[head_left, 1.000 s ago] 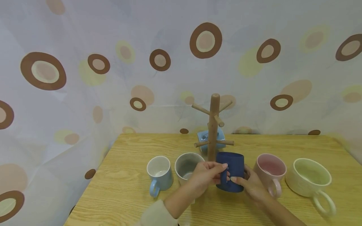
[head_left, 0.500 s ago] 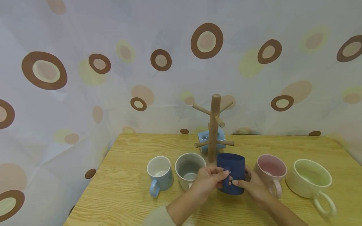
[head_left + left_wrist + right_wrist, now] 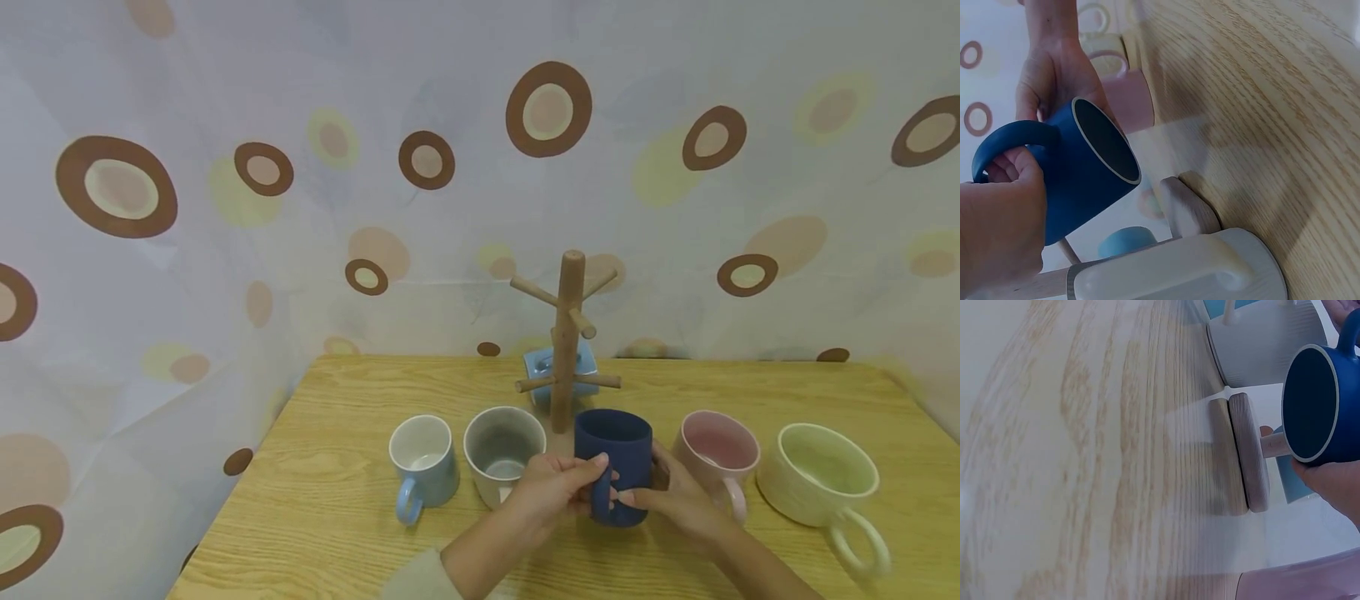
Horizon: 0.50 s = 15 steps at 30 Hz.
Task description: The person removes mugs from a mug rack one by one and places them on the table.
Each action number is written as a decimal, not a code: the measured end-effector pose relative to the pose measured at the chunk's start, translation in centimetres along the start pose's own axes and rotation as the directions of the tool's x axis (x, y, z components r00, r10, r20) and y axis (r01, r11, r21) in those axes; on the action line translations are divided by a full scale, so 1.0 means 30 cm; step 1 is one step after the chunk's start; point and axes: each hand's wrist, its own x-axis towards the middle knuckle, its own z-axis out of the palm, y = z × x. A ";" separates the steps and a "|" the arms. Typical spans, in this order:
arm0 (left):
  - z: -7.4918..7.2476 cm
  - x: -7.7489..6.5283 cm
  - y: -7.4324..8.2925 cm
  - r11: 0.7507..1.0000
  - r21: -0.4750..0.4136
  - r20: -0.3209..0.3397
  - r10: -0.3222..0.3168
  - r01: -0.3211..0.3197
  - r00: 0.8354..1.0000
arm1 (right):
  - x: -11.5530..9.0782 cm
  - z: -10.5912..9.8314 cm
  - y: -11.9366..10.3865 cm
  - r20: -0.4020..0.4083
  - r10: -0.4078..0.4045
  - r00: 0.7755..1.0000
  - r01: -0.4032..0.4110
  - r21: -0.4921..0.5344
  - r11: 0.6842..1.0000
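Observation:
A dark blue mug (image 3: 633,467) is held by both hands above the table, in front of the wooden mug tree (image 3: 566,350). My left hand (image 3: 551,492) pinches its handle from the left. My right hand (image 3: 678,496) grips the body from the right, thumb on the near side; its other fingers are partly hidden behind. The mug's opening faces up in the head view. Its pale-ringed base shows in the left wrist view, where the mug (image 3: 1085,187) hangs clear of the tabletop. In the right wrist view, the mug (image 3: 1347,419) is cut off by the frame edge.
A light blue mug (image 3: 435,475) and a grey-white mug (image 3: 487,483) stand to the left. On the right are a pink mug (image 3: 716,467) and a wide pale green mug (image 3: 806,487). Behind the tree's post is another light blue mug (image 3: 540,367). Bare pegs (image 3: 532,289) stick out from the post.
The dark blue mug has come slightly down and nearer, and has tipped so that more of its inside shows. Both hands moved along with it, keeping their hold.

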 end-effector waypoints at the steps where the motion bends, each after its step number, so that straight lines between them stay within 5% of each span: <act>1: 0.001 -0.002 -0.001 1.000 0.006 -0.003 0.000 0.000 1.000 | -0.001 -0.002 0.000 0.014 -0.007 1.000 0.007 0.010 1.000; 11: -0.001 -0.016 -0.015 0.999 0.039 0.008 -0.028 0.028 1.000 | -0.007 -0.016 0.005 0.075 -0.089 0.993 0.090 -0.007 0.996; 15: 0.003 -0.021 -0.031 0.998 0.058 -0.028 -0.028 0.029 0.999 | -0.003 -0.018 -0.003 0.043 -0.056 0.998 0.060 -0.114 0.992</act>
